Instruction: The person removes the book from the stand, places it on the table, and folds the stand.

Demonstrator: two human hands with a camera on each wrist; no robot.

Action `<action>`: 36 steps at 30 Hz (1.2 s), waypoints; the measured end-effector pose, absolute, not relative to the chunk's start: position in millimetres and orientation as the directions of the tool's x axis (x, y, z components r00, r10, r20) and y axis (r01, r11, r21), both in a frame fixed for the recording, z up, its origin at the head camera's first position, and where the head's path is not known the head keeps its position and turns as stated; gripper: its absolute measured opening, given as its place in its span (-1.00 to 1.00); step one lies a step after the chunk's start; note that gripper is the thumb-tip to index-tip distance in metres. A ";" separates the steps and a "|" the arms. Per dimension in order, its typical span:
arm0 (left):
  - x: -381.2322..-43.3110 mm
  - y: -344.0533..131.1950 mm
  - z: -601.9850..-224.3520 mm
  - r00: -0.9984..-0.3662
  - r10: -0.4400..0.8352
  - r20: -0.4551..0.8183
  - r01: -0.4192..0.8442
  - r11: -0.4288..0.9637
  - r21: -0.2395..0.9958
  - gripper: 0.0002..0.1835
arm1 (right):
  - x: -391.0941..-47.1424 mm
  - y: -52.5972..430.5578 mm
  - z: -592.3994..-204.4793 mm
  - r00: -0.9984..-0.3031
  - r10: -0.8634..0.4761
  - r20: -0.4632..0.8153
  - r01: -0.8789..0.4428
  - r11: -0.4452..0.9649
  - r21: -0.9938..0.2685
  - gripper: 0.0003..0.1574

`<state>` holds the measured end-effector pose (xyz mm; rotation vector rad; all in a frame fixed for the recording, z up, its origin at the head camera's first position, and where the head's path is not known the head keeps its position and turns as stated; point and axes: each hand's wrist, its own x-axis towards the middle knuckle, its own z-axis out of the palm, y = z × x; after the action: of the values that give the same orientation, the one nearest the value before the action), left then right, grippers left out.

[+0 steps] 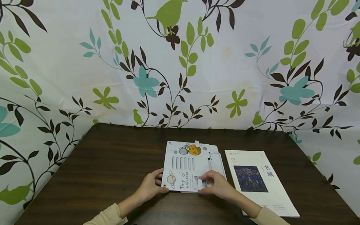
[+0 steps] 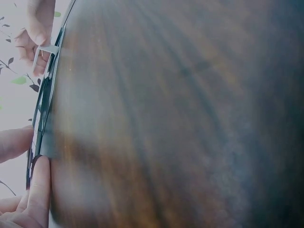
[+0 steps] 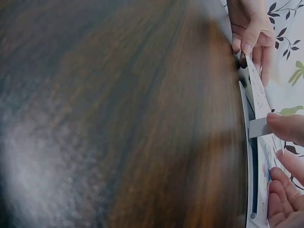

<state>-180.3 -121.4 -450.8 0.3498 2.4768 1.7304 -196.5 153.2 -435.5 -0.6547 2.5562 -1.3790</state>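
A white book stand (image 1: 169, 161) lies flat on the table, printed with a planet, an astronaut and the words "Tiny universe". My left hand (image 1: 149, 185) grips its near left corner, thumb along the front edge and fingers at the side. At the near right part, my right hand (image 1: 220, 187) pinches a small white clip (image 1: 199, 184) between thumb and fingers. The right wrist view shows this clip (image 3: 258, 128) jutting from the stand's edge under the fingertips. A second white tab (image 1: 196, 143) sticks up from the far edge.
Right of the stand lies a cream book (image 1: 245, 204) with a dark picture on its cover, close beside the right forearm. The dark wooden table (image 1: 104, 159) reaches back to a leaf-and-bird patterned curtain (image 1: 224, 74).
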 end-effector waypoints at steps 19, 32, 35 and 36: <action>-182.1 -123.0 -450.4 -0.966 0.255 0.048 0.136 0.339 0.931 -0.18 | -224.5 155.7 -418.5 -0.834 -0.549 -0.054 -0.318 0.559 -0.766 -0.51; -182.1 -122.6 -450.0 -0.965 0.255 0.052 0.142 0.347 0.927 -0.19 | -306.1 166.6 -410.7 -0.925 -0.378 0.051 -0.299 0.636 -0.711 -0.53; -181.4 -122.7 -450.7 -0.966 0.255 0.048 0.137 0.342 0.930 -0.18 | -314.7 164.6 -412.6 -0.928 -0.368 0.063 -0.295 0.620 -0.727 -0.52; -181.1 -122.6 -450.9 -0.966 0.256 0.048 0.136 0.339 0.931 -0.18 | -316.5 163.6 -413.1 -0.928 -0.366 0.069 -0.297 0.616 -0.730 -0.51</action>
<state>-181.1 -122.6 -450.9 0.3646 2.4822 1.7083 -316.5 163.6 -413.1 -0.5638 2.7450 -1.2158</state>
